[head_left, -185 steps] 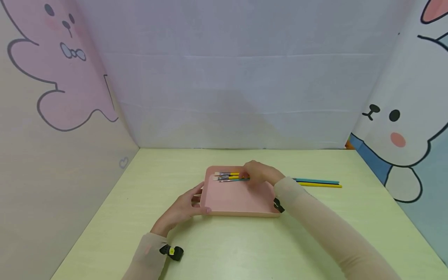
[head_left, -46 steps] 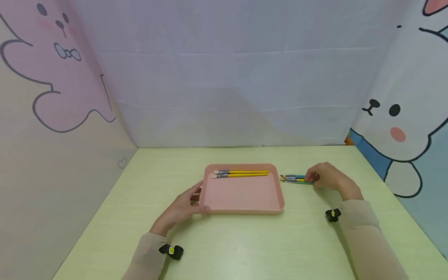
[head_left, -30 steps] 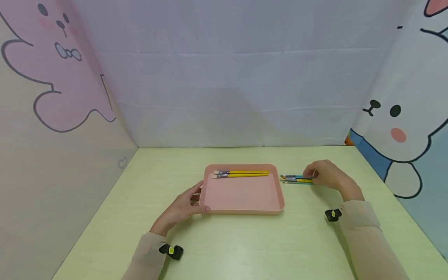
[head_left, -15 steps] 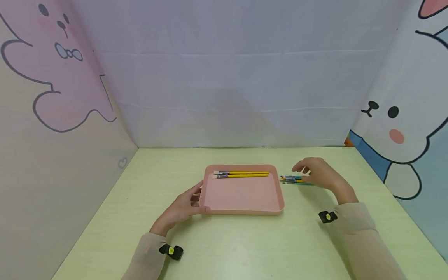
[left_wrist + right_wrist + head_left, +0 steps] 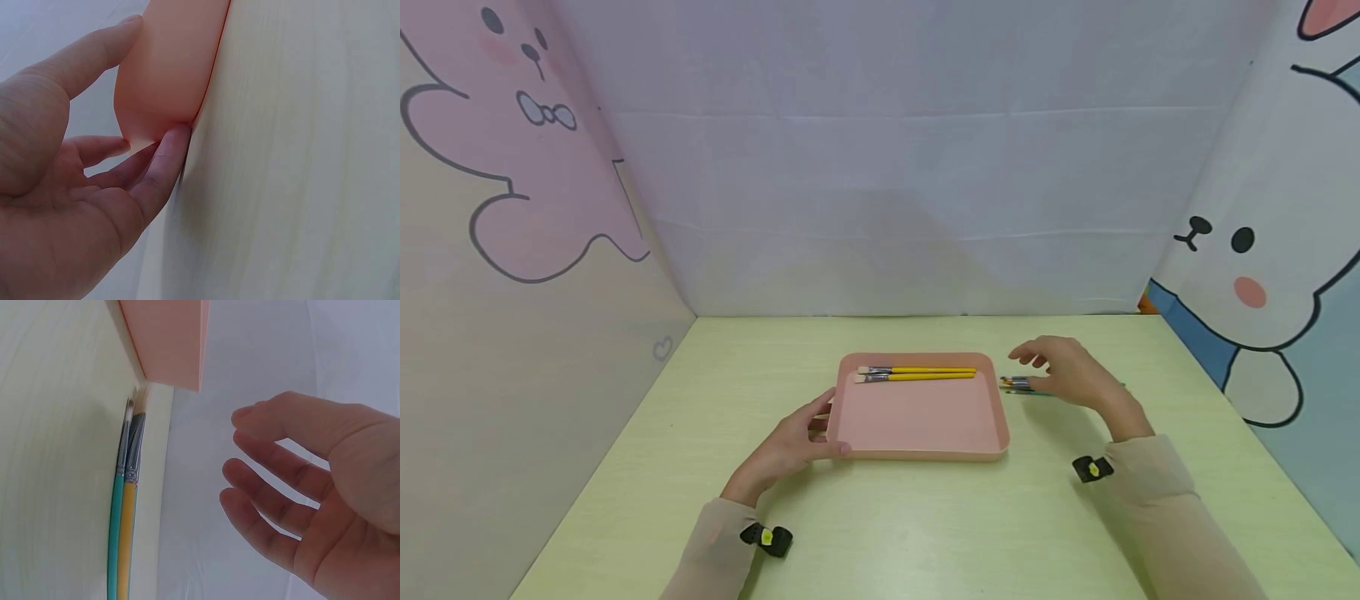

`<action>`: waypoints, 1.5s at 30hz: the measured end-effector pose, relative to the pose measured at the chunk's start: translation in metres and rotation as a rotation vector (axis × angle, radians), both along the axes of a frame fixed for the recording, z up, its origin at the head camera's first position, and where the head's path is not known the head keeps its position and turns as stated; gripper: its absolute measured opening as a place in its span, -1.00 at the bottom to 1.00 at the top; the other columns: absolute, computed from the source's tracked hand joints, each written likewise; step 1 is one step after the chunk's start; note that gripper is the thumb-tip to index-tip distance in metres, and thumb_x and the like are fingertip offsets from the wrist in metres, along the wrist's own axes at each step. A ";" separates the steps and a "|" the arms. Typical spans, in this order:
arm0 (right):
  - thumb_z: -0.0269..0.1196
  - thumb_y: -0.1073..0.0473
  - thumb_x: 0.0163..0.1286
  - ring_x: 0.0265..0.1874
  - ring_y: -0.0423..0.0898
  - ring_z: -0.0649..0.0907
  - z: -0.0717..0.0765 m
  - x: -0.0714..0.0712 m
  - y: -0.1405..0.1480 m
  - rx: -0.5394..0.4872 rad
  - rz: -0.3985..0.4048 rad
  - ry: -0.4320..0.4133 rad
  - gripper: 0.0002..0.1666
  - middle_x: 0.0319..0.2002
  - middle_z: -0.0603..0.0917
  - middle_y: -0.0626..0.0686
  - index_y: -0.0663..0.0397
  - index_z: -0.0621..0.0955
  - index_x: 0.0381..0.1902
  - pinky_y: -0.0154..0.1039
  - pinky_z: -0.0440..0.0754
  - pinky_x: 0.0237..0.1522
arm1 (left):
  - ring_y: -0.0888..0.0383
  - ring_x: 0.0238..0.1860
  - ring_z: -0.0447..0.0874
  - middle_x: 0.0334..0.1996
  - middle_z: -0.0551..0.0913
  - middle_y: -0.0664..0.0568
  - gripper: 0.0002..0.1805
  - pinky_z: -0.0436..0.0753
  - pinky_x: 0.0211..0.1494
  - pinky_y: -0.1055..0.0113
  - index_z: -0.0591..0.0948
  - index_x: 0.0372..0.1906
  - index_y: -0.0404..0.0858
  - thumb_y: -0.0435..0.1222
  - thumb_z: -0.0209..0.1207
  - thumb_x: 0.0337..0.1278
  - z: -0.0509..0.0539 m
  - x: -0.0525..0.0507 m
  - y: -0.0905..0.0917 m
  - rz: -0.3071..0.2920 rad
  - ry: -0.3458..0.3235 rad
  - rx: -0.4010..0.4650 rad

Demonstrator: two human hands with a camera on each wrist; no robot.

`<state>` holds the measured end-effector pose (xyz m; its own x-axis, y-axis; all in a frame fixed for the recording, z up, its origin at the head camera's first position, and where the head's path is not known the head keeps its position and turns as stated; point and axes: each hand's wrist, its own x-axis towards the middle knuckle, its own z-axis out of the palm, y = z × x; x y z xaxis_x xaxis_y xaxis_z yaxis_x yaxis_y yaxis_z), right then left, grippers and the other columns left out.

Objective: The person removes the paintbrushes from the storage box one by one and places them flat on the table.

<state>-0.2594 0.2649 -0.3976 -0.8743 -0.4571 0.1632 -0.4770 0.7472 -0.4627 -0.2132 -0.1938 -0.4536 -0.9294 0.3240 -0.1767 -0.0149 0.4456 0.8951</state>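
- Lets go with the right hand [image 5: 1063,371]: fingers loose and a bit bent, nothing in them.
- Only a second ago, low down with the fingertips at the loose brushes [image 5: 1017,382]; now up off them and over to the left, nearer to the pink tray [image 5: 917,425].
- Leaves the bunch lying flat on the pale table [image 5: 910,525], just beside the tray, bristles pointing at it. Cannot tell how many in all, with part of the bunch hidden behind the hand.
- Seen up close in the right wrist view: a teal brush [image 5: 116,531] and a yellow-handled brush [image 5: 125,531], side by side, well apart from the fingers.
- Holds the tray at the near left corner with the left hand [image 5: 786,442], thumb on one side, fingers on the other. No change there.
- Keeps two yellow brushes [image 5: 925,377] inside the tray, near the far side, same as before.
- Most likely means a bunch put down and let be for now: some brushes in, some out, and one hand free.
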 end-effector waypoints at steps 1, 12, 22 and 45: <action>0.44 0.42 0.34 -0.06 0.21 0.72 0.000 0.000 -0.002 -0.008 0.002 0.000 -0.57 0.04 0.76 0.21 0.23 0.71 0.17 0.10 0.75 -0.05 | -0.02 0.33 0.54 0.51 0.43 -0.04 0.16 0.58 0.38 -0.02 0.15 0.73 0.02 -0.10 0.59 0.11 0.000 0.000 0.000 0.000 -0.001 0.000; 0.44 0.43 0.34 -0.01 0.25 0.72 0.003 0.003 -0.024 -0.070 0.052 0.008 -0.54 0.06 0.75 0.23 0.27 0.69 0.20 0.12 0.74 0.00 | -0.01 0.32 0.55 0.50 0.44 -0.03 0.16 0.59 0.37 -0.01 0.15 0.73 0.03 -0.10 0.60 0.10 0.001 0.000 0.000 0.009 -0.006 -0.014; 0.37 0.43 0.35 -0.01 0.20 0.70 0.012 -0.012 -0.056 -0.025 0.118 0.016 -0.59 0.06 0.75 0.19 0.24 0.72 0.16 0.07 0.73 -0.03 | -0.01 0.32 0.55 0.50 0.43 -0.05 0.16 0.59 0.37 -0.01 0.14 0.73 -0.02 -0.10 0.59 0.12 0.001 0.001 0.000 0.006 0.007 -0.012; 0.40 0.39 0.36 0.14 0.14 0.66 0.014 -0.055 -0.140 0.168 0.294 -0.182 -0.49 0.15 0.71 0.15 0.20 0.68 0.27 0.04 0.62 0.24 | -0.01 0.30 0.56 0.48 0.45 -0.05 0.16 0.60 0.36 -0.01 0.16 0.73 -0.02 -0.12 0.59 0.11 0.002 0.001 0.000 0.020 0.003 -0.015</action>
<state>-0.3145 0.1253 -0.3838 -0.7098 -0.6997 -0.0811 -0.6034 0.6634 -0.4426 -0.2123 -0.1935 -0.4519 -0.9362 0.3025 -0.1789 -0.0216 0.4585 0.8884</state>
